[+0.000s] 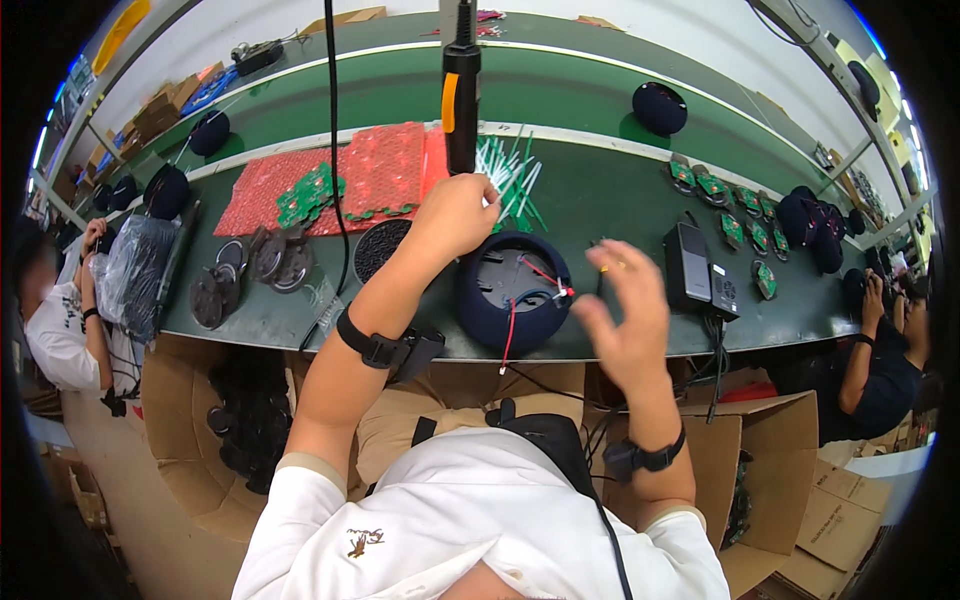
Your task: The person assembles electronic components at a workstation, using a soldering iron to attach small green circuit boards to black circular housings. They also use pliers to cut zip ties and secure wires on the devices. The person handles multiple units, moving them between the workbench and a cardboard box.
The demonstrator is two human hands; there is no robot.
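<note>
The work item is a round, dark blue speaker housing (515, 290) resting on the green bench (600, 190) near its front edge, directly ahead of the person. Its open side faces up, exposing a grey inner plate with a dark slot. Red and black wires (540, 275) run across the opening; one red lead (510, 335) hangs over the near rim. The body is circular, so no long axis can be read; the opening points straight up.

The left hand (455, 215) is closed around the lower end of a suspended electric screwdriver (461, 90), black with an orange strip. The tool hangs vertically, long axis upright, its tip hidden behind the hand just above the housing's far rim.

The right hand (620, 315) hovers just right of the housing with fingers spread and loosely curled, holding nothing that can be made out.

Behind the housing lie white cable ties (510, 170), red trays (385, 170) carrying green circuit boards (308, 195), and a black mesh disc (380, 245). A black box-shaped unit (688, 262) stands to the right.
</note>
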